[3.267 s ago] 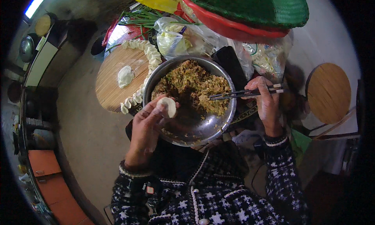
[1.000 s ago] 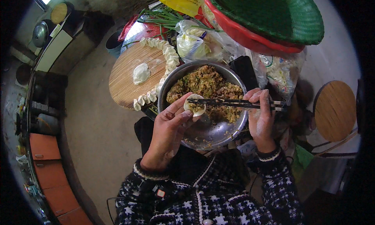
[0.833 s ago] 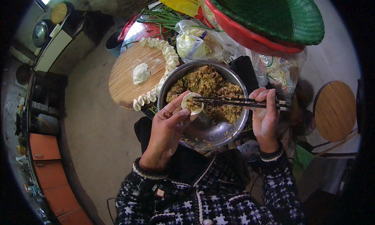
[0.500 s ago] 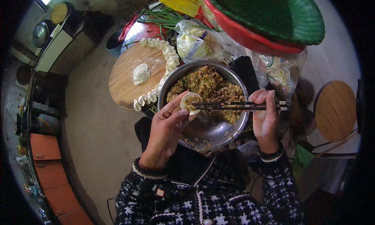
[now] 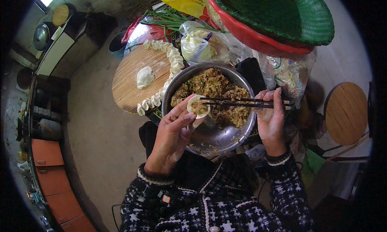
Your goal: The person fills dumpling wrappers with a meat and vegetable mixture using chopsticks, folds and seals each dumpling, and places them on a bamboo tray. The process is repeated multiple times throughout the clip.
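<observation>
Wrapper (image 5: pixel 206 113) in left fingers (image 5: pixel 180 106) (filling (image 5: pixel 197 107) on top).

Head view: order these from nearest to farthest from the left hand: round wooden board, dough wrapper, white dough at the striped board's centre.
1. Dough wrapper: held in the left hand.
2. White dough: ahead and to the left, on the striped board.
3. Round wooden board: far right, beyond the right hand.
</observation>
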`<state>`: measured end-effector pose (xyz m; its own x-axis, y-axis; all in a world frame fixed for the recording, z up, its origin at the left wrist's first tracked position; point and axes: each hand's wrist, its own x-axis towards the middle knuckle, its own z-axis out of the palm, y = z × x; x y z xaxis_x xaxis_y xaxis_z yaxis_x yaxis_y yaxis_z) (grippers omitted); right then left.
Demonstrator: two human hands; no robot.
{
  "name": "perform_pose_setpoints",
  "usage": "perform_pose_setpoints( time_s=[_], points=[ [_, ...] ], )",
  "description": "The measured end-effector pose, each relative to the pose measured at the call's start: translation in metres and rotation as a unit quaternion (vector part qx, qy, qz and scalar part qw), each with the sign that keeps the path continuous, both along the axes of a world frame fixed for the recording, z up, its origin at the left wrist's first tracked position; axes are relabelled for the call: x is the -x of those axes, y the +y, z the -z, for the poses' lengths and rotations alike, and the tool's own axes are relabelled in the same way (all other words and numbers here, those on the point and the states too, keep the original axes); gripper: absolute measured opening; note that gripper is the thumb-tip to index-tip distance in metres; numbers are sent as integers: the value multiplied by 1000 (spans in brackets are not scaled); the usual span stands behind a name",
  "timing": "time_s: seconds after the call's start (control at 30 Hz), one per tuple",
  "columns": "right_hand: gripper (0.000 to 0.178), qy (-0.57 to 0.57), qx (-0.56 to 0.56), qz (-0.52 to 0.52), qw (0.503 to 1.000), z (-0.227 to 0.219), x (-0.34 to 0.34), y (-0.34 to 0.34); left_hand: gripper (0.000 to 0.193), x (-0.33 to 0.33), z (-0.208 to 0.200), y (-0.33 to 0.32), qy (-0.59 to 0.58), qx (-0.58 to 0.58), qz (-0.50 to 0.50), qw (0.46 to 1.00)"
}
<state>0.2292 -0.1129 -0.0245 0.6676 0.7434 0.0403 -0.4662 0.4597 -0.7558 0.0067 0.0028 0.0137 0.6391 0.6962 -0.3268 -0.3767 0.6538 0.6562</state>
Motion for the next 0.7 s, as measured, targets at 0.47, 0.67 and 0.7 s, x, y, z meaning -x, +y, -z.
perform_pose_setpoints(
  time_s=[0.47,0.67,0.7],
  points=[
    [38,-78,-19,29,996,-10,-12,-10,58,5,1,1,13,-40,37,998],
    [41,-294,48,94,950,-21,-8,-8,53,0,6,-6,53,-141,10,989],
    [42,-274,48,55,959,-21,-4,-6,50,-1,7,-7,65,-163,0,984]
  ],
)
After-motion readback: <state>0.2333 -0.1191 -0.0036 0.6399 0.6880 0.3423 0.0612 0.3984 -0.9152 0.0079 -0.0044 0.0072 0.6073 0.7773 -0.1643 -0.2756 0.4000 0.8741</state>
